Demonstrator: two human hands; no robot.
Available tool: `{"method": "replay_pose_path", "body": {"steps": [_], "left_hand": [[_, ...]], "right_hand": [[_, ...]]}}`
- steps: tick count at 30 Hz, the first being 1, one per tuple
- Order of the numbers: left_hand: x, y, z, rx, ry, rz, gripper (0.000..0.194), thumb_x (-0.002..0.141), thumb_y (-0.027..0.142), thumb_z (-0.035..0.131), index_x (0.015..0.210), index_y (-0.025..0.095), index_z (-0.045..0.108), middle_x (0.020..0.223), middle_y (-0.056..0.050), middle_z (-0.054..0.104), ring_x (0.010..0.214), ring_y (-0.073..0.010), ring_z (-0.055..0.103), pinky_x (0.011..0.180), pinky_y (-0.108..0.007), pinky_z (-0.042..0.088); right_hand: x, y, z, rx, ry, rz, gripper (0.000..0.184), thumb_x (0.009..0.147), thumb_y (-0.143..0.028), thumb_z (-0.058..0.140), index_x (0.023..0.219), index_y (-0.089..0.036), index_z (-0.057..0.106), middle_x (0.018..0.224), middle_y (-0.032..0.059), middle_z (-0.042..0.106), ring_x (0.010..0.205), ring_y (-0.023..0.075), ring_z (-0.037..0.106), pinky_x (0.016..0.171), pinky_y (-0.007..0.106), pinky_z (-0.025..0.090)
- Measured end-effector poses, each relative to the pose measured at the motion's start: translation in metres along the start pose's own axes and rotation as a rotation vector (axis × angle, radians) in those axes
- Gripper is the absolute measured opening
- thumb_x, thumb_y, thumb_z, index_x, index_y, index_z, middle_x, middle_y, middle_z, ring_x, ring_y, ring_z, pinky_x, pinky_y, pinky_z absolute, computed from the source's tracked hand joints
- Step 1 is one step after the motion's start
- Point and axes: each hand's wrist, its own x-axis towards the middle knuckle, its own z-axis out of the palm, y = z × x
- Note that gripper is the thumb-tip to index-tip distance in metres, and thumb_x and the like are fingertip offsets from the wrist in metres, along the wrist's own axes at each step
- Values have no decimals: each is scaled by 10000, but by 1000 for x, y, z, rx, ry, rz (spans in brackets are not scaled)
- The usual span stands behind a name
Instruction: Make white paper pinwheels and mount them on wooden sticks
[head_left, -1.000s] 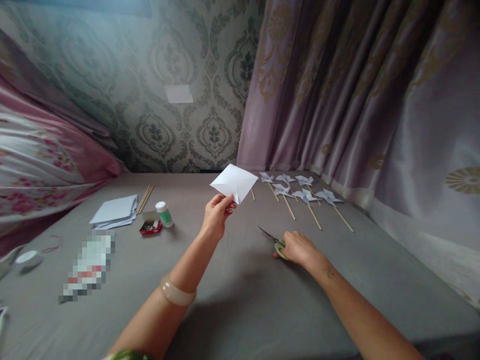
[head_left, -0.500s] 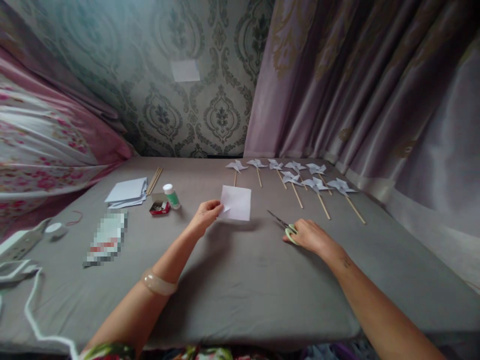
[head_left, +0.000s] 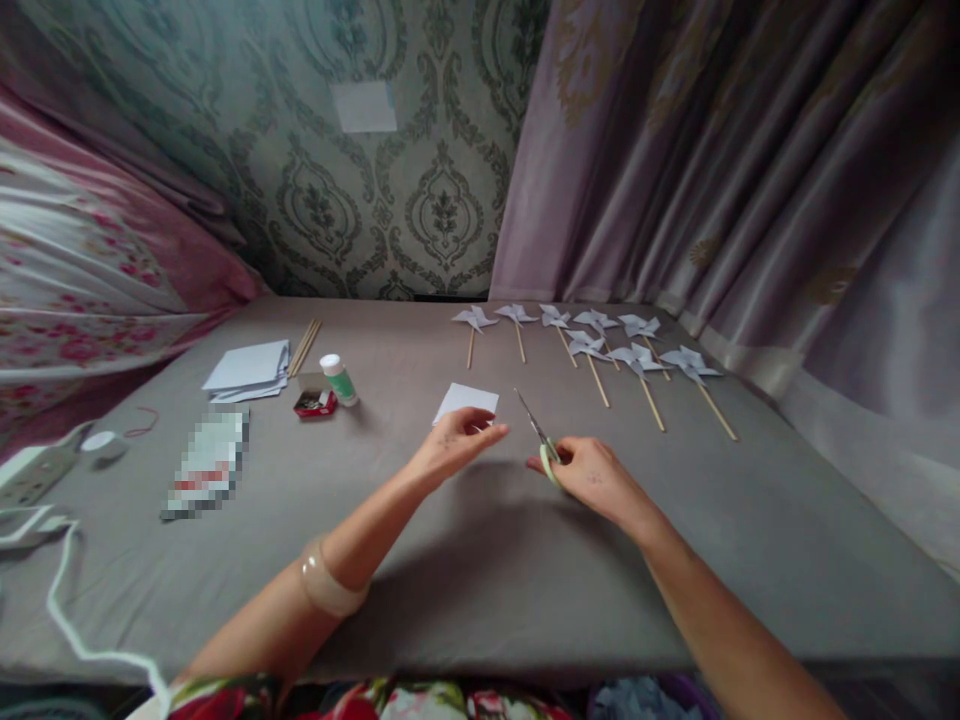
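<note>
A white paper square (head_left: pixel 466 400) is partly covered by my left hand (head_left: pixel 459 445), whose thumb and fingers close over its near edge. A sliver of white shows between the thumb and fingers. To the right, a pair of scissors (head_left: pixel 541 435) with pale green handles is in my right hand (head_left: pixel 596 478). Its fingers wrap the handles, and the blades point up and left, close to the paper's right side. The blades look nearly together.
Several white paper pinwheels (head_left: pixel 589 345) on sticks lie at the back right. At the left are folded paper sheets (head_left: pixel 247 368), loose sticks (head_left: pixel 304 347), a white-and-green bottle (head_left: pixel 339 380), a small red box (head_left: pixel 315 403), a blurred packet (head_left: pixel 210 462) and a power strip (head_left: pixel 37 475).
My left hand has brought the paper square lower and turned it, now reaching over its near edge. The scissors have come left toward the paper, with the blades tipped more upward.
</note>
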Motion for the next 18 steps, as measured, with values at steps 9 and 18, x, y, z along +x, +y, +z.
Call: {"method": "replay_pose_path", "body": {"steps": [9,18], "left_hand": [[-33,-21,58,-147,-5,-19,406,729,507,610,545,148,556,495,37,391,485,-81,315,450,-215,214],[-35,-23,52,-164,61,-76,408,724,519,612,551,154,561,463,25,445,436,-88,373,435,-222,241]], "right_hand": [[-28,-19,24,-125,49,-141,170,836,-232,527,934,-160,647,898,104,699,836,222,653,699,275,430],[-44,-17,42,-2,312,-234,299,864,-174,499,1138,-139,613,1079,120,673,936,228,641,817,322,480]]}}
